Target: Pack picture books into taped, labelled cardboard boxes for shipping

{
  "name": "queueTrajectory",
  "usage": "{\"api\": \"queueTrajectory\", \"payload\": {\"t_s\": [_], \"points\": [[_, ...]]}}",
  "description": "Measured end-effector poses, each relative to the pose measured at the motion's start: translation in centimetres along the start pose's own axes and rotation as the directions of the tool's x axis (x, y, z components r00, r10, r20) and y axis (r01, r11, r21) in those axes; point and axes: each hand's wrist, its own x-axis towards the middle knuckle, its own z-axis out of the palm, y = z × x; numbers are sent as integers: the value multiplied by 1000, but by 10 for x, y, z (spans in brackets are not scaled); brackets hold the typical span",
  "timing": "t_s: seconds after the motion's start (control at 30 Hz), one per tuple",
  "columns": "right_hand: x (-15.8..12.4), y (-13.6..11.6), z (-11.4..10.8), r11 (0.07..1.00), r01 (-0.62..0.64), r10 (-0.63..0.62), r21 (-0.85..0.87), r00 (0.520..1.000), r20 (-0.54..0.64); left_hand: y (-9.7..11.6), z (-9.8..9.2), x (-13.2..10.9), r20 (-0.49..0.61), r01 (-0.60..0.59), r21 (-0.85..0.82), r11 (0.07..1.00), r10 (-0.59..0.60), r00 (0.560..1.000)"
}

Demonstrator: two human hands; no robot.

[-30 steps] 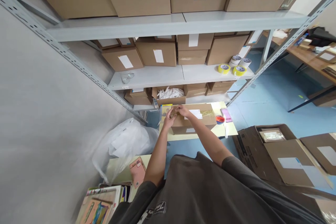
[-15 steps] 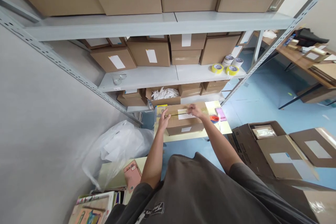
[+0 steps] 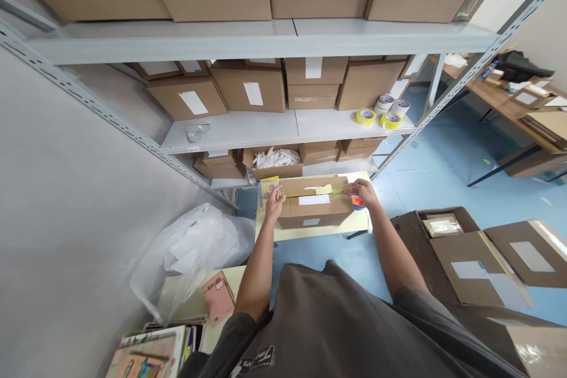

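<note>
A closed cardboard box with a white label lies on a small pale yellow table. My left hand presses on the box's left end, fingers curled over the edge. My right hand is at the box's right end, closed on a red and blue tape dispenser. A strip of clear tape runs along the top seam between my hands.
Grey metal shelving holds several cardboard boxes and rolls of yellow and white tape. A white plastic bag lies at left. Open boxes stand on the blue floor at right. Books are stacked near me.
My right hand has slid from the box's left end, beside my left hand, to its right end, drawing tape along the seam. My left hand stays at the left end.
</note>
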Motion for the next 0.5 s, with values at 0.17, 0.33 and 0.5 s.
{"api": "queueTrajectory", "payload": {"t_s": [0.17, 0.33, 0.5], "points": [[1, -5, -78, 982, -80, 100, 169, 989, -113, 2, 0, 1, 16, 34, 128, 991, -36, 999], [-4, -8, -168, 981, -46, 121, 191, 906, -407, 7, -4, 1, -1, 41, 179, 983, -41, 999], [-33, -9, -268, 984, -13, 122, 175, 770, -627, 12, -4, 5, 26, 38, 202, 979, -44, 999]]}}
